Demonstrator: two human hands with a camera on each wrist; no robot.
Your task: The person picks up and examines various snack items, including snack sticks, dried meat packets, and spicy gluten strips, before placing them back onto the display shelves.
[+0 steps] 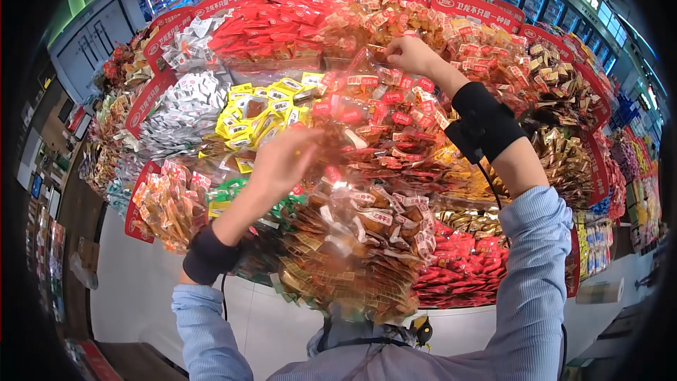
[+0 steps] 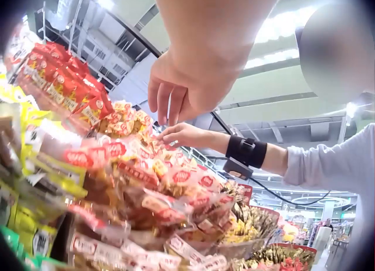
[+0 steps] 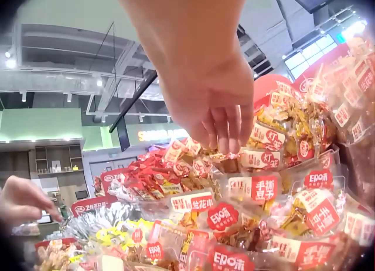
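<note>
In the head view my left hand (image 1: 285, 162), blurred, hangs over the yellow packets (image 1: 271, 109) and the clear bags with red labels (image 1: 381, 102). Its fingers (image 2: 167, 101) bend loosely downward in the left wrist view, with nothing visible in them. Farther back, my right hand (image 1: 415, 55) reaches to the snack packets with red and white labels (image 1: 395, 17). The right wrist view shows that hand (image 3: 217, 107) with relaxed fingers pointing down, their tips at the packets (image 3: 263, 136); I see no packet gripped, and the tips are partly hidden.
Red packets (image 1: 271, 25) fill the back left, silver-white ones (image 1: 187, 109) the left. Brown packets (image 1: 352, 268) and red packets (image 1: 462, 264) lie at the front. A red sign strip (image 1: 469, 14) edges the round display; shelves (image 1: 49, 261) stand at the far left.
</note>
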